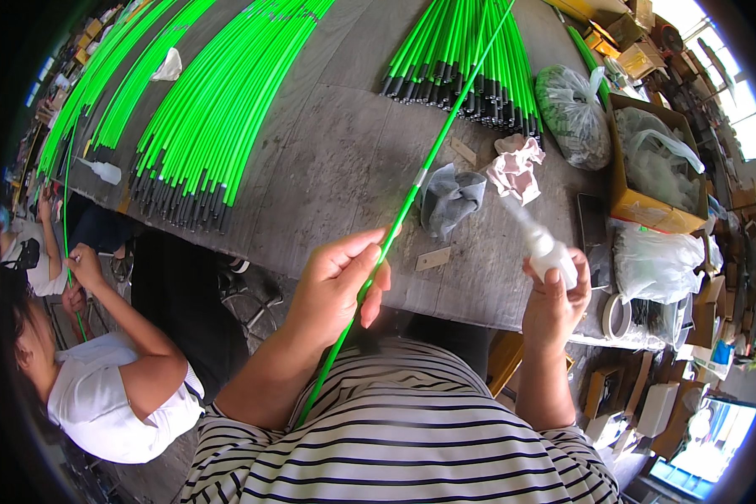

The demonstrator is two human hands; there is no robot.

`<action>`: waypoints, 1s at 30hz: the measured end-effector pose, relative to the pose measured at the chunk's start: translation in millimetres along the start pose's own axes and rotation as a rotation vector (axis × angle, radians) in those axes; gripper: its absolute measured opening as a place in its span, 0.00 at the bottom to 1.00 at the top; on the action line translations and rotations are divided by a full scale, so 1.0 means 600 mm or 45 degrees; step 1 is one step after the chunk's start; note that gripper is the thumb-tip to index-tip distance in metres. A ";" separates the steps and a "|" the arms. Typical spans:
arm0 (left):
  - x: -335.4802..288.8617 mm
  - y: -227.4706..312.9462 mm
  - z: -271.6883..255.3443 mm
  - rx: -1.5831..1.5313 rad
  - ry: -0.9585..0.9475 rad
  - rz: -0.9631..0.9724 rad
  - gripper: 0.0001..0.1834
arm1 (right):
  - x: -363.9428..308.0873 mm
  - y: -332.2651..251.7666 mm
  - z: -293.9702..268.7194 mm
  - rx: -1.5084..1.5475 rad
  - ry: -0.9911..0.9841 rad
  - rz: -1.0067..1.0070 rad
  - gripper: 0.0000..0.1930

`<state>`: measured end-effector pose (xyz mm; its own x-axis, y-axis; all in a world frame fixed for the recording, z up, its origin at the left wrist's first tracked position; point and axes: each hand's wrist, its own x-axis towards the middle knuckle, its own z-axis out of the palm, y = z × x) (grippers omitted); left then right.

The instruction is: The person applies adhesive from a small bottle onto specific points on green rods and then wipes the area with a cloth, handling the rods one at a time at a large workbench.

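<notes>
My left hand is closed round a long thin green rod. The rod slants from beside my body up over the table, with a pale band partway along it. In my right hand is a small white squeeze bottle, its narrow nozzle pointing up and left, slightly blurred. Between the two hands and farther back lie a grey cloth and a crumpled pinkish cloth. A small flat beige piece rests near the table's front edge.
Bundles of green rods with black ends cover the table's left; another bundle lies at the back. To the right are a filled plastic bag, a cardboard box and a tape roll. A co-worker sits at left.
</notes>
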<state>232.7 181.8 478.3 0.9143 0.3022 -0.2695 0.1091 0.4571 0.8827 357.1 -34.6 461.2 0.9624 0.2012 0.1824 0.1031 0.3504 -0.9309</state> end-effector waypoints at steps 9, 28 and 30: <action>-0.002 -0.003 -0.002 -0.045 -0.009 -0.001 0.17 | 0.094 0.033 -0.036 -0.226 0.081 -0.040 0.17; -0.009 -0.003 0.017 -0.036 -0.035 -0.121 0.13 | 0.038 -0.021 0.056 -1.011 -0.085 -0.604 0.07; -0.012 -0.003 0.019 -0.004 -0.098 -0.142 0.15 | 0.041 -0.003 0.076 -0.884 -0.210 -0.389 0.05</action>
<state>230.4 169.4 482.7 0.9237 0.1846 -0.3357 0.2106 0.4871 0.8475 369.3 11.3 481.9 0.8219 0.3402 0.4568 0.5438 -0.2302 -0.8070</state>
